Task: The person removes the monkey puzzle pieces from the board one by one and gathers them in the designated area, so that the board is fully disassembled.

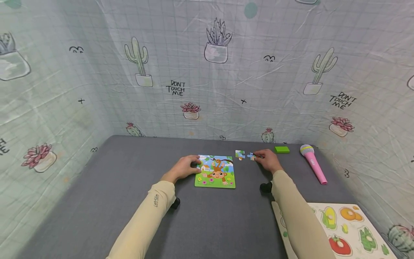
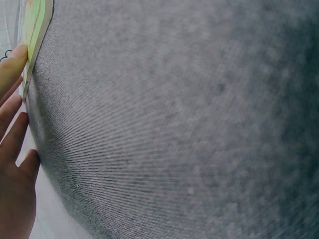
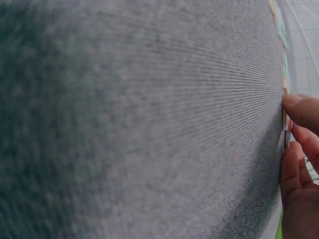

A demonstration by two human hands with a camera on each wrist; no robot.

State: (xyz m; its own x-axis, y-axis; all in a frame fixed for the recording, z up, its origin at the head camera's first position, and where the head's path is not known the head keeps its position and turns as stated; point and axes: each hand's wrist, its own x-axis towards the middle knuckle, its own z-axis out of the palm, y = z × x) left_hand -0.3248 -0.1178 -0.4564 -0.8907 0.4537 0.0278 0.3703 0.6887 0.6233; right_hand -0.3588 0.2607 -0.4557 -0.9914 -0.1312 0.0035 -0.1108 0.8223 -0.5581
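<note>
A square jigsaw puzzle [image 1: 214, 181] with a monkey hanging from a branch lies flat on the grey table. My left hand [image 1: 183, 167] rests at its left edge, index fingertip by the far corner and thumb on the side. Seen from the left wrist, the thumb [image 2: 15, 64] touches the puzzle's green border and the other fingers extend beside it. To the right of the puzzle, my right hand [image 1: 269, 160] pinches a small puzzle piece [image 1: 251, 156] low at the table, its fingertips covering part of it. A loose puzzle piece [image 1: 240, 154] lies just left of that one.
A green block [image 1: 282, 149] sits beyond the right hand, with a pink toy microphone [image 1: 314, 163] farther right. Under the right forearm, a board with vegetable pictures [image 1: 350, 228] reaches the near right. A patterned cloth [image 1: 194, 90] rises behind the table [image 1: 142, 172].
</note>
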